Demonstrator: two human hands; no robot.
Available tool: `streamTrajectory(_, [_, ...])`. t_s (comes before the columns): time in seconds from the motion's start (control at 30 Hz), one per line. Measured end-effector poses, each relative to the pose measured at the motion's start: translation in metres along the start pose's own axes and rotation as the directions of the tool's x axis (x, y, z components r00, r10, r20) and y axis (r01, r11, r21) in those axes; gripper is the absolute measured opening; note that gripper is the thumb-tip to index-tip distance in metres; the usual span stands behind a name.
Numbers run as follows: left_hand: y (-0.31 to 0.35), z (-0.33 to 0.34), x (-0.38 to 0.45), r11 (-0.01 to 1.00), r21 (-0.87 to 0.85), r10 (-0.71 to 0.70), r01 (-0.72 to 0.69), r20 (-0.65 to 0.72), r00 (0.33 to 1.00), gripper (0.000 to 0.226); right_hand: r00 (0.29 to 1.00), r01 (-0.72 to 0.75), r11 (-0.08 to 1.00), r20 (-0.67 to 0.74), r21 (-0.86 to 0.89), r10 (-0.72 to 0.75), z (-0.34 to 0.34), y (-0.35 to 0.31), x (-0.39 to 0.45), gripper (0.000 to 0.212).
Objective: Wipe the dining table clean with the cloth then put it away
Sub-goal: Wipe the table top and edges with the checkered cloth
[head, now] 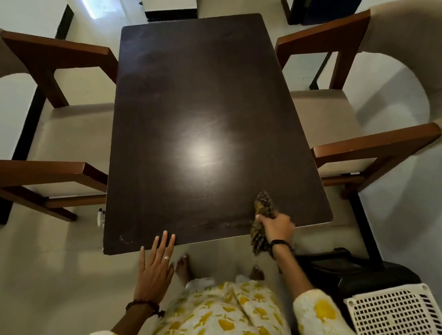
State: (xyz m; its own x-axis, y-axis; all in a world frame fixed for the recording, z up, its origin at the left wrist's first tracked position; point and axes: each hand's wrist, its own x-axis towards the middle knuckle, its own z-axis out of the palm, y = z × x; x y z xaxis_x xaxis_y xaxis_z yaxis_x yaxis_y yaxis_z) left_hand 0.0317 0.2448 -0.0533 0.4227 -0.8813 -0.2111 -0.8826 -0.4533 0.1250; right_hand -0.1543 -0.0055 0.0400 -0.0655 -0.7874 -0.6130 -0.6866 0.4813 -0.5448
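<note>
Dark brown wood, the dining table (192,107) fills the middle of the view with a light glare on it. At its near right corner the right hand (276,227) has its fingers curled tight around a bunched, patterned cloth (262,209); part of the cloth lies on the tabletop, and the rest hangs past the near edge, seemingly behind the wrist. At the table's near edge the left hand (157,265) is flat, fingers straight and slightly apart, fingertips touching the wood.

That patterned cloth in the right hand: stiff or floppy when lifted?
Likely floppy: the cloth bunches in the right hand and its tail droops past the table edge. Probably light, since a loose one-handed grip holds it.
</note>
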Motion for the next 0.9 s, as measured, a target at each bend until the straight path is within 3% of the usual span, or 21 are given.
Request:
streamTrajectory(0.13, [-0.022, -0.004, 0.001, 0.991, 0.035, 0.128, -0.129, 0.008, 0.992, 0.067, 0.98, 0.149, 0.983, 0.146, -0.105, -0.133, 0.082, -0.014, -0.057, 0.036])
streamTrajectory(0.27, [-0.041, -0.007, 0.006, 0.971, 0.033, 0.235, -0.237, 0.05, 0.971, 0.063, 0.954, 0.243, 0.955, 0.22, -0.173, -0.203, 0.119, -0.023, -0.077, 0.033])
streamTrajectory(0.37, [-0.059, -0.015, 0.013, 0.969, 0.022, 0.246, -0.248, 0.048, 0.968, 0.056, 0.973, 0.203, 0.969, 0.14, -0.141, -0.183, 0.105, -0.02, -0.066, 0.033])
streamTrajectory(0.5, [-0.092, -0.026, 0.023, 0.983, -0.033, 0.182, -0.182, 0.008, 0.983, 0.061, 0.992, 0.051, 0.997, -0.111, -0.049, -0.056, 0.061, 0.0, -0.031, 0.035])
streamTrajectory(0.6, [-0.117, -0.025, 0.025, 0.989, -0.065, 0.139, -0.137, 0.039, 0.989, 0.067, 0.982, -0.022, 1.0, -0.187, 0.004, 0.022, 0.045, 0.006, -0.018, 0.035])
streamTrajectory(0.7, [-0.129, -0.021, 0.023, 0.988, -0.082, 0.135, -0.129, 0.08, 0.988, 0.067, 0.983, -0.011, 0.996, -0.184, -0.083, -0.005, 0.064, 0.0, -0.031, 0.037])
streamTrajectory(0.9, [-0.128, -0.024, 0.024, 0.981, -0.132, 0.153, -0.141, 0.091, 0.984, 0.067, 0.984, 0.17, 0.961, -0.013, -0.217, -0.177, 0.158, -0.02, -0.097, 0.035])
